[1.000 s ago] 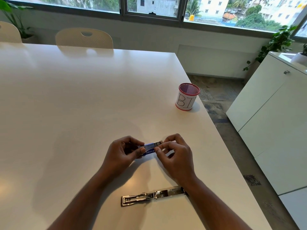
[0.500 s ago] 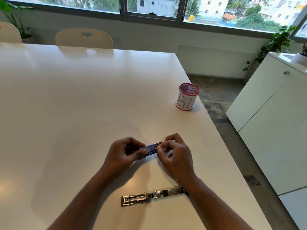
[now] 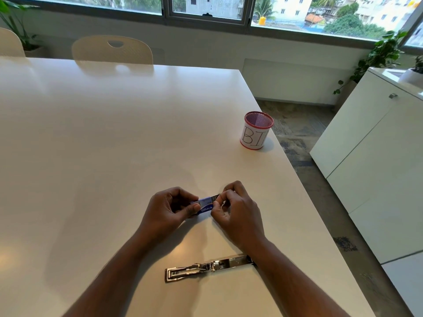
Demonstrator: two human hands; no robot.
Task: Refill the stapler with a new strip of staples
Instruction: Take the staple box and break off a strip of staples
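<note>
The left hand [image 3: 169, 210] grips a small blue staple box [image 3: 204, 205] to steady it, while the right hand [image 3: 233, 209] pinches what seems to be a metal strip [image 3: 215, 197] at its open end, probably drawing staples out; fingers hide the rest. Nearer than both hands, the stapler [image 3: 206, 267] lies opened flat on the counter [image 3: 114, 145], ready for loading, its right end hidden under the forearm.

Stapler [image 3: 208, 268] lying on the bench [image 3: 103, 145], near of the staple box [image 3: 204, 205]; cup [image 3: 256, 131] standing far right.

Office: meeting table [image 3: 114, 133], cabinets [image 3: 366, 156].
</note>
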